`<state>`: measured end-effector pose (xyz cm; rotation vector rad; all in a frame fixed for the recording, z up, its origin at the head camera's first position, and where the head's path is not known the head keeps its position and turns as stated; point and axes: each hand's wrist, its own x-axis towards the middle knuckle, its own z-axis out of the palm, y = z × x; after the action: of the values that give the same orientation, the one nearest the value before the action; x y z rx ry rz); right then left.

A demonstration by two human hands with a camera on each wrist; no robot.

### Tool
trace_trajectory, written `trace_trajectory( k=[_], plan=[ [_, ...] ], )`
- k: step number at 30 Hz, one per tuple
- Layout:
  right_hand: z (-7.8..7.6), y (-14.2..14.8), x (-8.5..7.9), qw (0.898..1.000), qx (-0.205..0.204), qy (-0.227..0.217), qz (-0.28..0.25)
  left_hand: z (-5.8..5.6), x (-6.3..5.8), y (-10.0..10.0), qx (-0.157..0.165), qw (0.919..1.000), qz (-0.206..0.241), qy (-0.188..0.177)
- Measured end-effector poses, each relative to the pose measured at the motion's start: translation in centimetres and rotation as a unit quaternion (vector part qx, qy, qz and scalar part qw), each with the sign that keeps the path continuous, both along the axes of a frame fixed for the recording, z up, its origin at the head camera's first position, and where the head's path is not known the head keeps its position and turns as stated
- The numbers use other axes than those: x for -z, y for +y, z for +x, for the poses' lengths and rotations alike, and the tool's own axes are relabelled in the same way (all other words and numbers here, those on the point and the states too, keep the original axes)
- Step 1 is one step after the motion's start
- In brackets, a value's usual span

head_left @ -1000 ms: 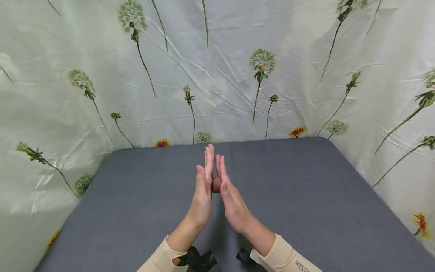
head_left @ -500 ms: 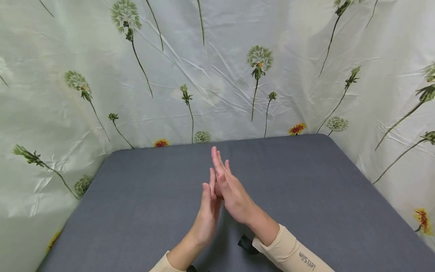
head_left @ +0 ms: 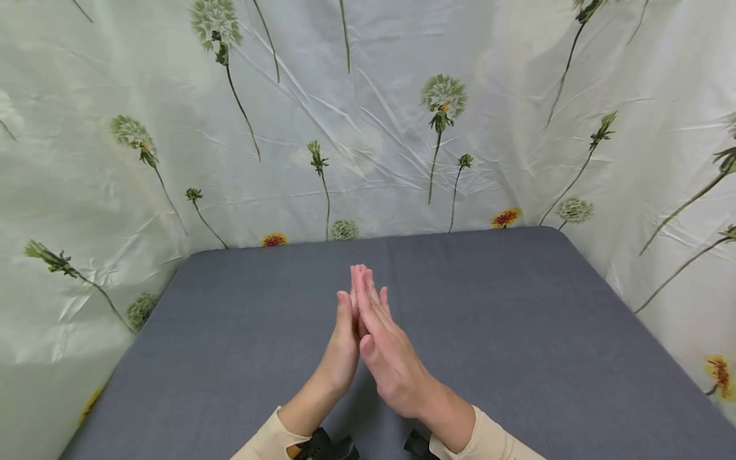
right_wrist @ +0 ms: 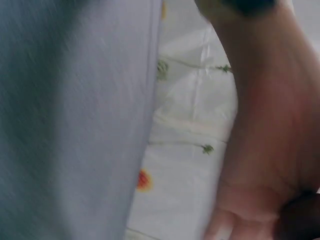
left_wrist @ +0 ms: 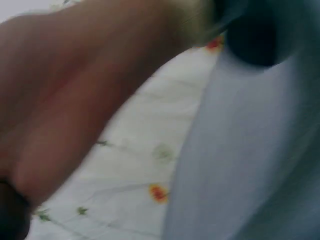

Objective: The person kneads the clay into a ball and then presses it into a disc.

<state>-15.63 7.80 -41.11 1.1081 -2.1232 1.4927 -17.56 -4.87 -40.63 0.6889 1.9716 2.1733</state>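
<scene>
Plainly, the left hand (head_left: 340,350) and right hand (head_left: 393,365) face each other, fingers straight; a brown rounded thing (right_wrist: 304,220) sits between the palms, at four o'clock in the right-wrist view.

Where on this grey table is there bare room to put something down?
The grey table is bare between the left hand and the flowered cloth at left, between the right hand and the cloth at right, and beyond both hands to the cloth at the back. It's crowded at the near middle, under the hands and sleeves.
</scene>
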Motion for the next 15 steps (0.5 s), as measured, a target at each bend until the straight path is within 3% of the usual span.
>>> trace_trajectory(
  k=[3,8,11,15],
  plan=[
    [-1.4,0.5,-0.6,1.0,0.007,0.002,0.006,1.0,0.4,0.3,0.023,0.9996,-0.014,0.004],
    [-2.7,0.8,0.4,0.993,-0.035,-0.11,-0.032,2.0,-0.1,-0.2,0.021,0.9991,-0.036,-0.002],
    [-1.9,0.5,1.5,0.985,-0.062,-0.154,-0.05,1.4,-0.9,-0.4,0.001,0.9992,-0.035,0.021],
    [-0.4,0.2,1.6,0.989,-0.06,-0.122,-0.058,0.2,-1.5,-0.5,-0.024,0.9991,-0.029,0.021]
  ],
)
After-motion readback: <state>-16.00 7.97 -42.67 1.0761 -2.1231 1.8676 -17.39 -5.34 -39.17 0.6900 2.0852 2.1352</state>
